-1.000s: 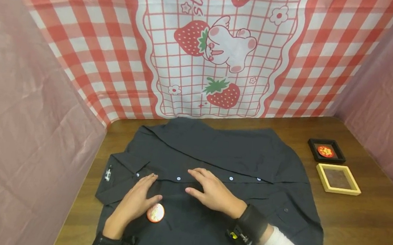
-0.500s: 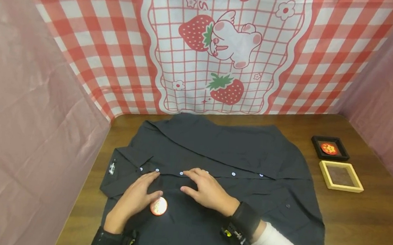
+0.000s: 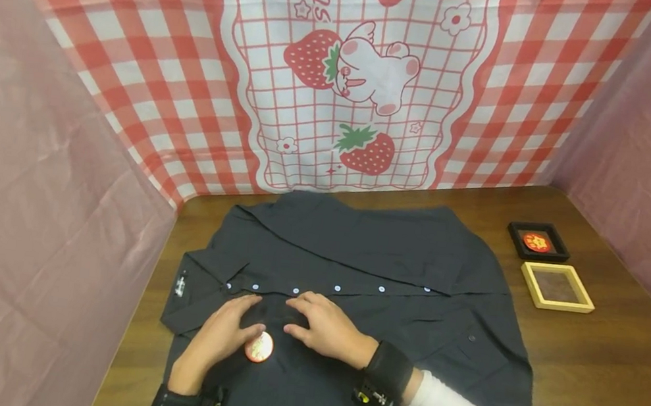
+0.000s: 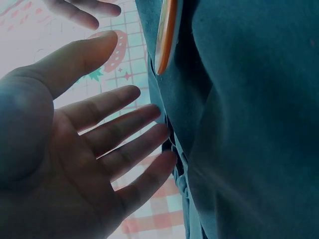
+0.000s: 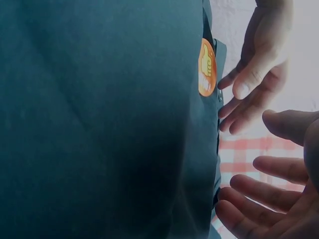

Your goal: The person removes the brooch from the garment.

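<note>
A dark buttoned shirt (image 3: 368,247) lies spread on the wooden table, its collar (image 3: 203,289) toward the left. On the shirt's chest sits a round pin badge (image 3: 259,348) with an orange-red rim; the right wrist view shows a yellow thumbs-up on the badge (image 5: 207,69). My left hand (image 3: 222,334) is over the shirt just left of the badge, fingers extended and thumb near its edge. To the badge's right, my right hand (image 3: 330,329) has its fingers loosely extended, holding nothing. In the left wrist view, my left hand (image 4: 94,144) has spread fingers and an empty palm.
At the table's right stand a black frame (image 3: 537,255) with a red-and-yellow badge (image 3: 536,242) inside and a pale yellow frame (image 3: 555,305). A checked strawberry cloth (image 3: 375,69) hangs behind, with pink cloth (image 3: 50,214) on both sides.
My right hand has moved left across the shirt, closer to the badge and my left hand. The left hand and the badge stay nearly in place.
</note>
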Motion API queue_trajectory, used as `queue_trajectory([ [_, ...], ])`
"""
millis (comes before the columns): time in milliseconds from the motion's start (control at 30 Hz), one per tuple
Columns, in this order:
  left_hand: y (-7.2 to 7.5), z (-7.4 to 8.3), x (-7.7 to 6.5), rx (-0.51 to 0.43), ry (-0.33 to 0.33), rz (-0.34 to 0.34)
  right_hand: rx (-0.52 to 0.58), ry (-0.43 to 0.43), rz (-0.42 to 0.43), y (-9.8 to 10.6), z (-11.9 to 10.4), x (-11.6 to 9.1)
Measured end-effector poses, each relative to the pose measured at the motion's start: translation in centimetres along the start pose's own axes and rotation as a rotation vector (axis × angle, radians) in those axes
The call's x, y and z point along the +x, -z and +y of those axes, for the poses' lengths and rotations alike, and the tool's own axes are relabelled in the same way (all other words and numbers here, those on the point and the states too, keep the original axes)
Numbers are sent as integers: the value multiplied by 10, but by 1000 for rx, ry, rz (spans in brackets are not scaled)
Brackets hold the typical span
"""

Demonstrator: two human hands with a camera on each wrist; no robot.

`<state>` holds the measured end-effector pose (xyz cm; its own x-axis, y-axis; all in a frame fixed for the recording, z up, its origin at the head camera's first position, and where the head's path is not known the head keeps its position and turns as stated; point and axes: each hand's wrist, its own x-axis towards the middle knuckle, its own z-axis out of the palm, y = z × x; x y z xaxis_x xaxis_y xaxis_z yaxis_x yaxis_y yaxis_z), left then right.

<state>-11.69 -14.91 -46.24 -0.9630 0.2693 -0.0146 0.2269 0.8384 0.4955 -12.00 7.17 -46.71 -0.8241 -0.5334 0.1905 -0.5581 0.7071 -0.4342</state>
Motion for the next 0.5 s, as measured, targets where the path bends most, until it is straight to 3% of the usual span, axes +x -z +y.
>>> queue_trajectory([
  [233,0,-3,-2,-4,43,-9,-7,5,-45,-5,-9,2],
  [500,-1,-3,-4,23,3,13,37,79,-77,-11,-12,2],
])
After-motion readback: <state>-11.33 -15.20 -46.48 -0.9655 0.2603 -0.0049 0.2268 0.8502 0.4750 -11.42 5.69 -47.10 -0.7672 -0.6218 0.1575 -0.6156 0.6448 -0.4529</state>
